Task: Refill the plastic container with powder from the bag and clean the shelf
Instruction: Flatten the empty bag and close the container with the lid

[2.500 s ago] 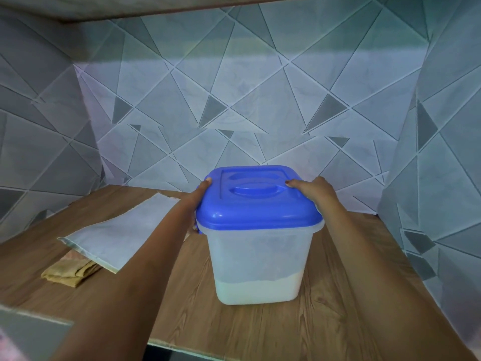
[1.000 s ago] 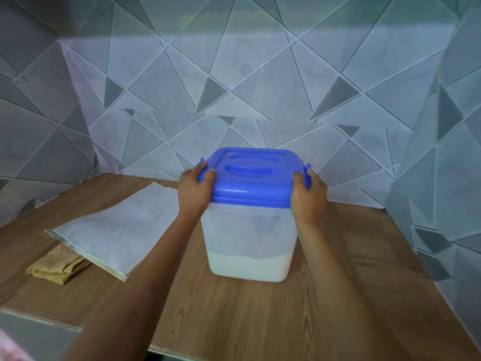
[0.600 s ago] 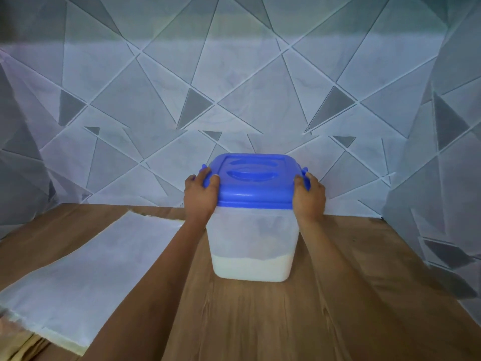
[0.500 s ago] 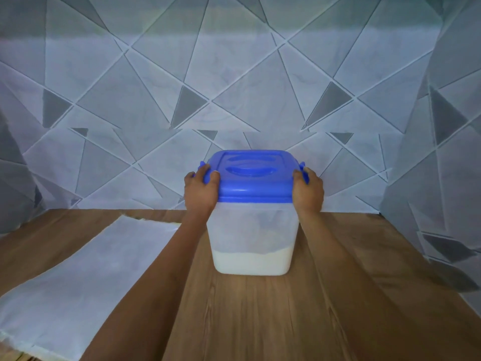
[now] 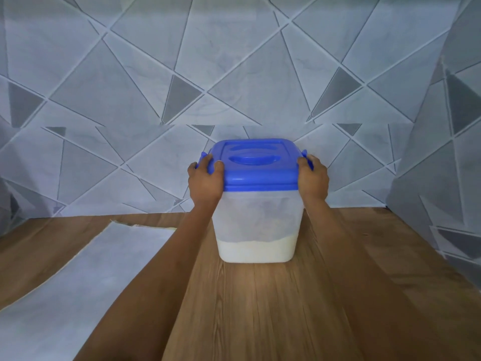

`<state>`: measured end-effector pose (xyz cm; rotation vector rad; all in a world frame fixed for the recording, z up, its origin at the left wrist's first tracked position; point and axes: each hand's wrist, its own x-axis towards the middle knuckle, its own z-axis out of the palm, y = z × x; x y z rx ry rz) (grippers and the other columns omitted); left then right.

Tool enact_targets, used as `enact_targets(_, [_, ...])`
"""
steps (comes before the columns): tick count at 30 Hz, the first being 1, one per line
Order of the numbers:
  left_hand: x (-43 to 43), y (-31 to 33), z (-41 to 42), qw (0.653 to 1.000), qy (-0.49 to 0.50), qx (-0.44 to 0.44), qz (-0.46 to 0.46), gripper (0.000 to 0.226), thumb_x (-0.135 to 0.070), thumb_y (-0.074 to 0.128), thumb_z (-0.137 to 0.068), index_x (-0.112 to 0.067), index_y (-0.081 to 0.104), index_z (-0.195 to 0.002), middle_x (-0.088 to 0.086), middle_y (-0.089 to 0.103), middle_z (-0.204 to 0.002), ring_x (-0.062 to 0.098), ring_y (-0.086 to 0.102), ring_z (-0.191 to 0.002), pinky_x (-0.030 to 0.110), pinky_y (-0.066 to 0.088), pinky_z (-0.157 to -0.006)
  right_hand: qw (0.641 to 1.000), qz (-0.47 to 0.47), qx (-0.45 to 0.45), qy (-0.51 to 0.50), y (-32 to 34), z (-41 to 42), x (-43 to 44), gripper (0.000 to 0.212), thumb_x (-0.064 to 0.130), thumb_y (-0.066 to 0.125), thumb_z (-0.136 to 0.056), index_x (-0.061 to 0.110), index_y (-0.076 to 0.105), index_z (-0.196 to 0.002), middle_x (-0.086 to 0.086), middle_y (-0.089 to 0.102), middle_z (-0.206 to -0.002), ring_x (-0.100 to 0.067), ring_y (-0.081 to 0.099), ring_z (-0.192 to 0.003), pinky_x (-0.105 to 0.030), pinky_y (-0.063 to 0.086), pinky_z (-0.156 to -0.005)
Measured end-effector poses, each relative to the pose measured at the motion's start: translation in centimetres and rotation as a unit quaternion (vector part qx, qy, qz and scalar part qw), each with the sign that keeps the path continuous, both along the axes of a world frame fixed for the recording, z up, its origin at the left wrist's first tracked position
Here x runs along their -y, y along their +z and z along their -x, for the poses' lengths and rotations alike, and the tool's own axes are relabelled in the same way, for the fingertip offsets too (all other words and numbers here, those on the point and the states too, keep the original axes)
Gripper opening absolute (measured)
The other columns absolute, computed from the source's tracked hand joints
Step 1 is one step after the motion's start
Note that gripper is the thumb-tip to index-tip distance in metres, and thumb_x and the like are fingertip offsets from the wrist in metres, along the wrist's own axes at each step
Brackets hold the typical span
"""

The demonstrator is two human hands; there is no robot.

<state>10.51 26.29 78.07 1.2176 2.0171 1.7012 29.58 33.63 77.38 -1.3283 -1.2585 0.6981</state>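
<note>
A translucent plastic container (image 5: 256, 222) with a blue lid (image 5: 253, 165) stands upright on the wooden shelf (image 5: 286, 308), near the back wall. A shallow layer of white powder fills its bottom. My left hand (image 5: 204, 182) grips the lid's left edge and my right hand (image 5: 313, 179) grips its right edge, both over the side latches. The lid sits closed on the container. A flat, empty-looking white bag (image 5: 86, 277) lies on the shelf to the left of my left arm.
Grey geometric-patterned walls (image 5: 234, 74) enclose the shelf at the back, left and right. The right wall (image 5: 442, 178) comes close to the container's side. Bare wood stretches in front of the container.
The container has been pushed back toward the rear wall with both hands on its lid. My view has moved closer and lower, so the yellow cloth under the bag has left the frame.
</note>
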Motion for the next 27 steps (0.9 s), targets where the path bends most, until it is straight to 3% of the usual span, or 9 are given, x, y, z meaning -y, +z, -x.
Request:
enact_targets(2, [-0.3, -0.2, 0.1, 1.0, 0.003, -0.007, 0.0, 0.048, -0.041, 0.043, -0.09, -0.021, 0.049, -0.132, 0.014, 0.04, -0.141, 0.029, 0.048, -0.122, 0.039, 0.038, -0.103, 1.0, 0.003, 0.003, -0.002, 0.0, 0.1, -0.3, 0.045, 0.039, 0.043, -0.092, 0.019, 0.051, -0.132, -0.005, 0.052, -0.135, -0.023, 0.05, -0.121, -0.037, 0.04, -0.102])
enact_targets(6, [0.1, 0.1, 0.1, 1.0, -0.017, -0.009, 0.01, 0.069, -0.054, 0.032, -0.075, -0.022, 0.047, -0.134, 0.014, 0.04, -0.142, 0.029, 0.048, -0.123, 0.041, 0.039, -0.105, 1.0, 0.006, 0.029, 0.004, 0.2, -0.1, -0.2, 0.048, 0.042, 0.04, -0.093, 0.018, 0.048, -0.134, -0.007, 0.05, -0.136, -0.025, 0.049, -0.123, -0.039, 0.04, -0.104])
enact_targets(10, [2.7, -0.6, 0.5, 0.999, -0.03, -0.015, 0.006, 0.07, -0.06, 0.037, -0.08, -0.019, 0.045, -0.135, 0.012, 0.043, -0.142, 0.029, 0.045, -0.127, 0.049, 0.037, -0.108, 0.995, -0.028, 0.091, -0.003, 0.0, -0.6, 2.7, 0.069, 0.053, 0.036, -0.085, 0.01, 0.042, -0.138, -0.01, 0.04, -0.146, -0.025, 0.038, -0.135, -0.043, 0.031, -0.112])
enact_targets(13, [7.5, -2.5, 0.4, 0.998, -0.015, -0.064, -0.01, 0.047, -0.038, 0.054, -0.09, -0.018, 0.046, -0.133, 0.008, 0.043, -0.141, 0.023, 0.042, -0.13, 0.037, 0.035, -0.109, 0.986, -0.129, 0.103, -0.016, -1.5, 0.1, 8.3, 0.068, 0.047, 0.042, -0.083, 0.006, 0.043, -0.137, -0.012, 0.044, -0.145, -0.024, 0.038, -0.136, -0.038, 0.031, -0.113])
enact_targets(15, [11.4, -3.7, 0.6, 0.996, -0.002, -0.091, -0.002, 0.044, -0.025, 0.058, -0.09, -0.019, 0.047, -0.131, 0.007, 0.043, -0.141, 0.021, 0.043, -0.128, 0.026, 0.033, -0.1, 0.986, -0.144, 0.088, 0.014, -3.5, 1.4, 12.6, 0.064, 0.041, 0.046, -0.086, 0.006, 0.04, -0.138, -0.013, 0.043, -0.144, -0.025, 0.039, -0.135, -0.038, 0.031, -0.113])
enact_targets(17, [15.7, -5.1, 1.1, 0.993, 0.013, -0.116, 0.022, 0.044, -0.022, 0.059, -0.088, -0.018, 0.048, -0.13, 0.007, 0.044, -0.139, 0.021, 0.046, -0.125, 0.021, 0.032, -0.094, 0.989, -0.111, 0.062, 0.074, -5.8, 2.9, 16.9, 0.061, 0.039, 0.048, -0.087, 0.007, 0.039, -0.139, -0.012, 0.043, -0.145, -0.025, 0.039, -0.135, -0.04, 0.032, -0.113])
enact_targets(21, [23.0, -6.9, 3.4, 0.987, 0.061, -0.131, 0.065, 0.045, -0.027, 0.062, -0.087, -0.018, 0.049, -0.129, 0.007, 0.045, -0.137, 0.024, 0.048, -0.122, 0.028, 0.037, -0.094, 0.983, -0.028, 0.021, 0.179, -9.6, 5.9, 23.5, 0.061, 0.036, 0.05, -0.084, 0.01, 0.04, -0.138, -0.008, 0.045, -0.143, -0.026, 0.046, -0.129, -0.042, 0.037, -0.109])
enact_targets(25, [27.6, -6.9, 6.6, 0.983, 0.098, -0.128, 0.09, 0.04, -0.028, 0.063, -0.086, -0.017, 0.055, -0.124, 0.008, 0.049, -0.134, 0.025, 0.049, -0.121, 0.031, 0.04, -0.097, 0.969, 0.037, 0.02, 0.243, -11.4, 9.3, 26.6, 0.052, 0.022, 0.051, -0.093, 0.012, 0.036, -0.141, -0.005, 0.039, -0.147, -0.021, 0.037, -0.136, -0.029, 0.031, -0.106])
enact_targets(27, [29.2, -6.9, 8.5, 0.98, 0.117, -0.127, 0.1, 0.038, -0.028, 0.063, -0.086, -0.016, 0.057, -0.121, 0.007, 0.049, -0.134, 0.024, 0.05, -0.121, 0.029, 0.04, -0.097, 0.961, 0.063, 0.022, 0.267, -11.6, 11.3, 27.5, 0.053, 0.022, 0.05, -0.094, 0.013, 0.034, -0.143, -0.005, 0.036, -0.149, -0.02, 0.035, -0.137, -0.029, 0.031, -0.105])
